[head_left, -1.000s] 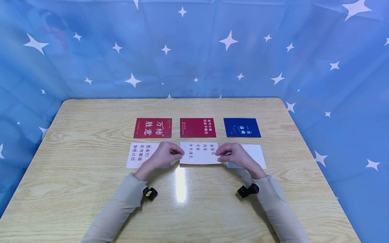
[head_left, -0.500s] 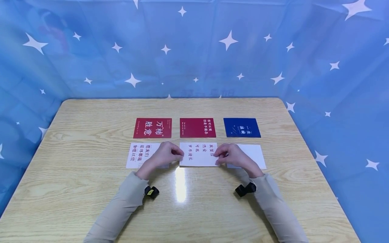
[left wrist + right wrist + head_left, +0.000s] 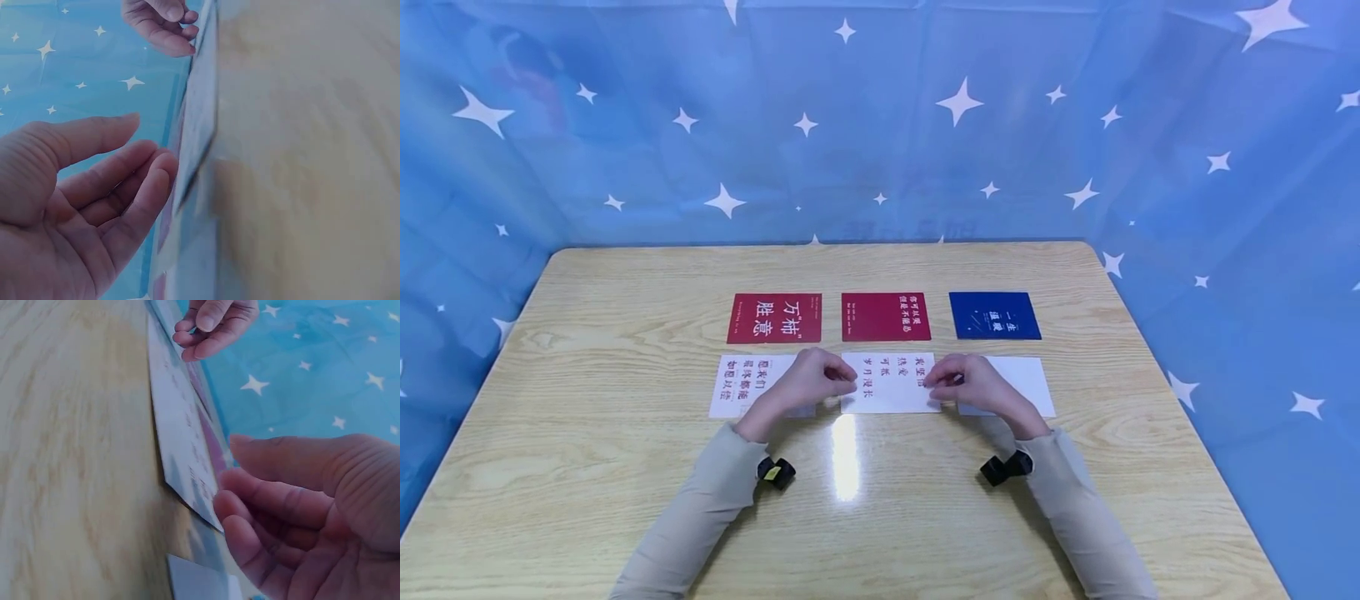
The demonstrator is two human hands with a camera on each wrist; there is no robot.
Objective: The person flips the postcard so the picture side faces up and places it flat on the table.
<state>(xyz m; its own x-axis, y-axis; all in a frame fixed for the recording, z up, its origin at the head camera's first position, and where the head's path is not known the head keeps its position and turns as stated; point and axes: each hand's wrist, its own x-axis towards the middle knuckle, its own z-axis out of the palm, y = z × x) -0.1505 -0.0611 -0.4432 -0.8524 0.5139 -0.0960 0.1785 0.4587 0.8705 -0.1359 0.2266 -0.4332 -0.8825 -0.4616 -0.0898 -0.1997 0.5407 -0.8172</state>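
A white card point(image 3: 887, 398) with printed characters lies flat on the table between my hands in the head view. My left hand point(image 3: 805, 383) is at its left edge, its loosely bent fingers beside the card. My right hand point(image 3: 976, 387) hovers over the right end of the card. In the left wrist view, the thumb of the left hand point(image 3: 94, 200) stands apart from the fingers, with nothing pinched. The right wrist view shows the right hand point(image 3: 306, 512) likewise with a gap under its thumb, near the corner of the white card point(image 3: 181, 431).
Another printed white card point(image 3: 730, 387) lies partly under the left hand, and a white card point(image 3: 1032, 383) partly behind the right. Behind them are a red card point(image 3: 773, 332), a second red card point(image 3: 876, 321) and a blue card point(image 3: 996, 321). The wooden table point(image 3: 587, 400) meets a blue starry curtain point(image 3: 880, 150).
The middle white card's near edge has come down flat onto the table. Both hands have let go of it, and the right hand has shifted slightly left.
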